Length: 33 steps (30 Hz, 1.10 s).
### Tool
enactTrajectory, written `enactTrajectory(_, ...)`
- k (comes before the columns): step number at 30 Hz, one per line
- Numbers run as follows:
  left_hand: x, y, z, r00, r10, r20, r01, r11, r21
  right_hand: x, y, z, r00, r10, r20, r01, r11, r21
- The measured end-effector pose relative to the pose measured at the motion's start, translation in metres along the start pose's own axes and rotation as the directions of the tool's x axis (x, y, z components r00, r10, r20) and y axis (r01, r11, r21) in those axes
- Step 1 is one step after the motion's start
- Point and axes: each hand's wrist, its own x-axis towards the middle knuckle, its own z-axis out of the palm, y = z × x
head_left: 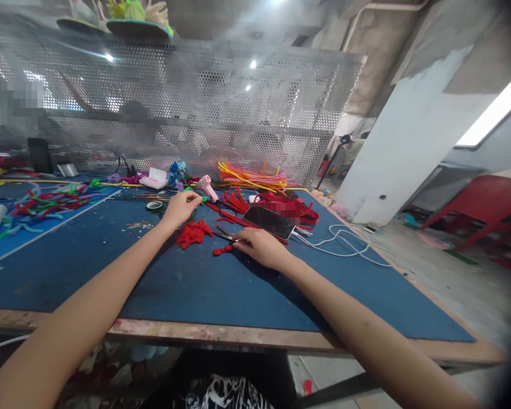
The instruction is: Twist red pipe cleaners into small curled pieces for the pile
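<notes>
My left hand (181, 209) reaches over the mat with thumb and forefinger brought together. A small green piece (204, 199) shows at its fingertips; whether they grip it is unclear. Just beyond stands a pink glue gun (208, 187). My right hand (259, 247) is closed around a pair of scissors (225, 233), whose blades point left and away from me. Beneath the scissors lies a short red fuzzy piece (222, 250). A heap of red fuzzy pieces (193, 233) rests between my hands.
A phone (269, 221) lies over red strips beside my right hand. White cable (344, 241) loops to the right. Yellow and orange pipe cleaners (255, 177) sit against the perforated metal screen (238, 108). A tape roll (154, 205) and colourful stems (46, 204) are leftward.
</notes>
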Motion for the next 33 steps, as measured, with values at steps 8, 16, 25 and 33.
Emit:
enactTrajectory(8, 0.005, -0.024, 0.004, 0.972, -0.189, 0.141, 0.212, 0.962, -0.17, -0.002, -0.008, 0.004, 0.999, -0.024, 0.029, 0.024, 1.0, -0.019)
enactTrajectory(16, -0.008, -0.019, 0.016, 0.892, -0.207, 0.402, 0.295, 0.94, -0.171, 0.003, -0.011, 0.017, 0.996, 0.041, -0.082, -0.042, 0.999, -0.006)
enactTrajectory(25, -0.008, -0.023, 0.018, 0.908, 0.017, 0.418, -0.16, 0.937, 0.311, 0.009, -0.014, 0.017, 0.994, 0.009, -0.113, -0.005, 0.999, 0.039)
enactTrajectory(33, -0.008, -0.033, 0.033, 0.785, 0.192, 0.589, -0.494, 0.768, 0.407, 0.009, -0.003, 0.011, 0.992, 0.064, -0.106, -0.058, 0.997, 0.058)
